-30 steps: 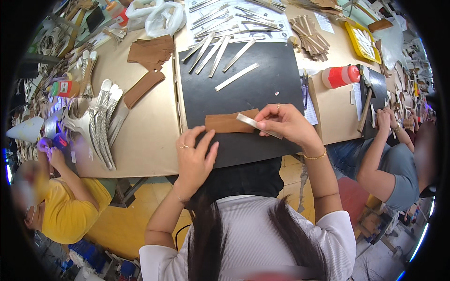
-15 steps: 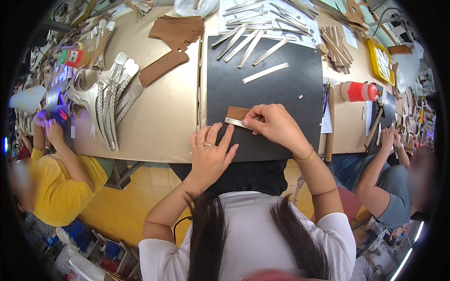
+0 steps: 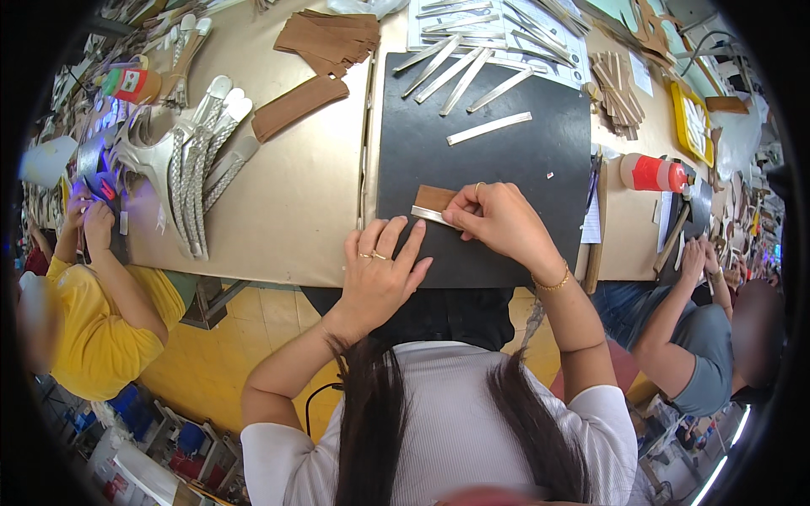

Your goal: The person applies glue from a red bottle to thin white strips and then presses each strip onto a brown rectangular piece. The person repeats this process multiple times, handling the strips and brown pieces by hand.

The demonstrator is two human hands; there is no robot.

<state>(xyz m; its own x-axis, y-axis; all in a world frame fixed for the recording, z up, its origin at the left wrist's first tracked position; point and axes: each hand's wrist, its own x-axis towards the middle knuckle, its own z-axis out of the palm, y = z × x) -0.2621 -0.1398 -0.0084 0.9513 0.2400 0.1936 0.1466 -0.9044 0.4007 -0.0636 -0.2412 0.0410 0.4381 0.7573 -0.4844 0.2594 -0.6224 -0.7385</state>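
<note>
On the black mat (image 3: 506,169) lies a small brown leather piece (image 3: 434,197) with a pale metallic strip (image 3: 427,215) along its near edge. My right hand (image 3: 498,221) pinches the right end of the strip and leather between thumb and fingers. My left hand (image 3: 376,268) is spread, palm down, with its index fingertip close to the strip's left end; whether it touches cannot be made out. Farther up the mat lies a single metallic strip (image 3: 489,128), and several more strips (image 3: 456,80) are scattered beyond it.
At left are stacked brown leather pieces (image 3: 327,40), a folded brown piece (image 3: 297,108) and braided silver straps (image 3: 196,173). On the right stand a red-banded bottle (image 3: 651,174), a yellow tray (image 3: 680,126) and a bundle of tan strips (image 3: 618,93). Co-workers sit at both sides.
The view has shifted slightly. The leather piece and strip stay in my right hand's pinch, and my left index finger has drawn back a little from the strip.
</note>
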